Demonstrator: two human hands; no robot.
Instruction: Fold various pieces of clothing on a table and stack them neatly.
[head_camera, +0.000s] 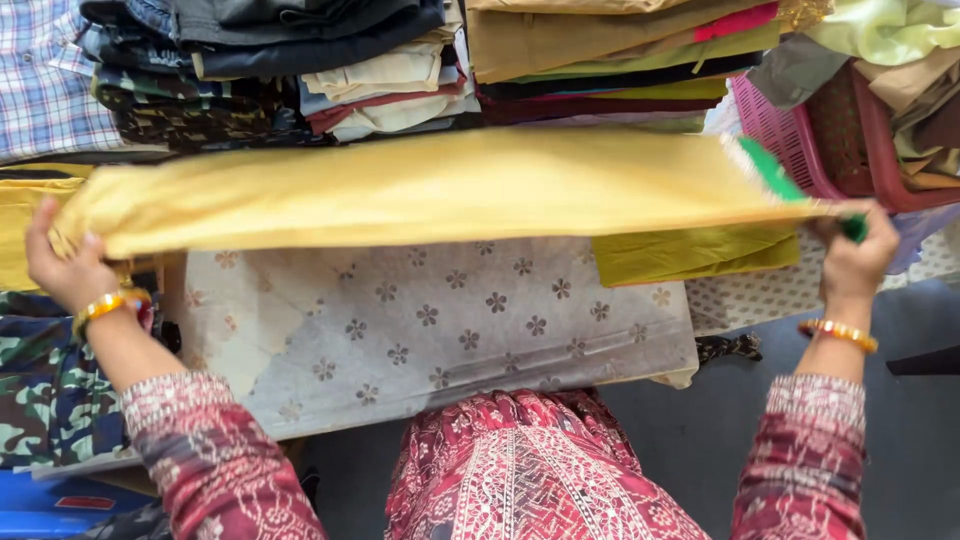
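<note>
Head: hands (70, 265) stretch yellow cloth (430, 185)

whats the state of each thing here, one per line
yellow cloth: stretched flat, held at both ends
left hand: shut on the cloth's end
right hand: shut on the other end
folded clothes: stacked in piles
pink basket: filled with clothes
flower-print sheet: spread flat

Stacks of folded clothes (330, 70) lie at twelve o'clock, a pink basket (775, 130) at two, camouflage fabric (40, 390) at eight, and a flower-printed grey cloth (440, 330) at centre.
</note>
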